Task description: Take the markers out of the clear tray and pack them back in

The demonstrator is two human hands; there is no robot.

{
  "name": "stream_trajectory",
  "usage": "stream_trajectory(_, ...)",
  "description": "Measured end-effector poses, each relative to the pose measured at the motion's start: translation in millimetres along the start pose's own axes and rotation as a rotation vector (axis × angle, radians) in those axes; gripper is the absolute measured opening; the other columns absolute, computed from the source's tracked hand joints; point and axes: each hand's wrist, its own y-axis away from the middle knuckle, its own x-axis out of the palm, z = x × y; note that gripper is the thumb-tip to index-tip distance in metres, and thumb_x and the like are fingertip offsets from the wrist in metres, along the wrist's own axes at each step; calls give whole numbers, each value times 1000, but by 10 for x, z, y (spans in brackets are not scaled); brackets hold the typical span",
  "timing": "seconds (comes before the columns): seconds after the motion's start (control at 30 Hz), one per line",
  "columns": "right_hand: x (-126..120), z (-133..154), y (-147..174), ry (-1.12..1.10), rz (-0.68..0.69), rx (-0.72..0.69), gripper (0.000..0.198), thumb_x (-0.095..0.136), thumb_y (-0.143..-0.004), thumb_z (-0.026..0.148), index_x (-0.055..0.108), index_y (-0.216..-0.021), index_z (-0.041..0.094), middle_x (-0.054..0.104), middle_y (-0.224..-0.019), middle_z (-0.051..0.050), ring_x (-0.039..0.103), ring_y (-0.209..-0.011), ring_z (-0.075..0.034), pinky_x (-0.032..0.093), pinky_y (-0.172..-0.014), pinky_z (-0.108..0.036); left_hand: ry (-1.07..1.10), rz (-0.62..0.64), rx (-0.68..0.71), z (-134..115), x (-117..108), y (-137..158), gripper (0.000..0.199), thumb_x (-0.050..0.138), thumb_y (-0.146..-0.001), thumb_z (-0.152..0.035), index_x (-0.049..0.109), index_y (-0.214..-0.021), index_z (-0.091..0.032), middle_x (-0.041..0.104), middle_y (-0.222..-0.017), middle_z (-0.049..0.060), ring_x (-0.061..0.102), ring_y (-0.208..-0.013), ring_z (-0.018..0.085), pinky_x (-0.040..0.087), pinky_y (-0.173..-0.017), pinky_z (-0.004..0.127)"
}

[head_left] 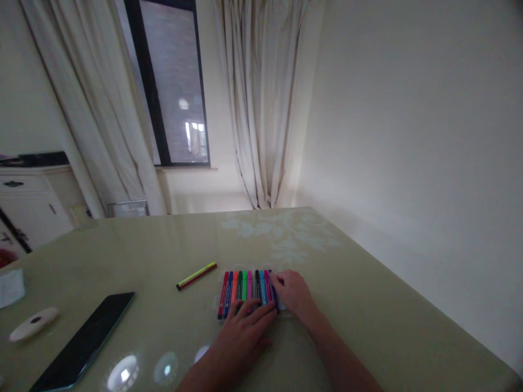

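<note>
A row of coloured felt-tip markers [244, 286] lies side by side in a clear plastic case [216, 296] on the table. A narrow gap parts the row near its middle. My left hand [249, 326] rests over the lower ends of the markers, its fingers stretched out and lying flat. At the right end of the row is my right hand [295, 294], its fingers curled in beside the top of a dark blue marker [270, 276]. What lies between those fingers, if anything, is hidden. Apart from the case, to its left, a yellow marker [198, 271] and a dark red marker [196, 280] lie together at a slant.
On the left of the glossy green table [155, 250] lie a dark tablet or phone [85, 343], a white oval object [34, 324] and a pale folded item [11, 287]. A wall [408, 163] runs along the right edge. Curtains [265, 109] and a cabinet [32, 201] stand beyond.
</note>
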Motion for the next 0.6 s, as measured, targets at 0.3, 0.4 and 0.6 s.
stream_trajectory(0.3, 51, -62, -1, -40, -74, -43, 51, 46, -102, 39, 69, -61, 19, 66, -60, -5, 52, -56, -15, 24, -56, -29, 30, -270, -266, 408, -167, -31, 38, 41, -104, -31, 62, -136, -29, 66, -137, 5, 60, -123, 24, 47, -106, 43)
stream_trajectory(0.4, 48, -66, -1, -73, -101, -53, 52, 44, -102, 38, 66, -60, 19, 63, -58, -3, 50, -56, -14, 23, -56, -29, -174, -382, -692, 765, -315, 106, 41, 36, -102, -23, 63, -133, -19, 65, -134, 13, 58, -122, 30, 46, -104, 47)
stream_trajectory(0.6, 59, -16, 12, -89, -94, -68, 49, 46, -101, 39, 66, -61, 19, 62, -58, -2, 47, -54, -14, 22, -56, -28, -304, -226, -1015, 1067, -454, 332, 37, 40, -101, -32, 66, -123, -17, 66, -124, 15, 57, -115, 35, 48, -92, 47)
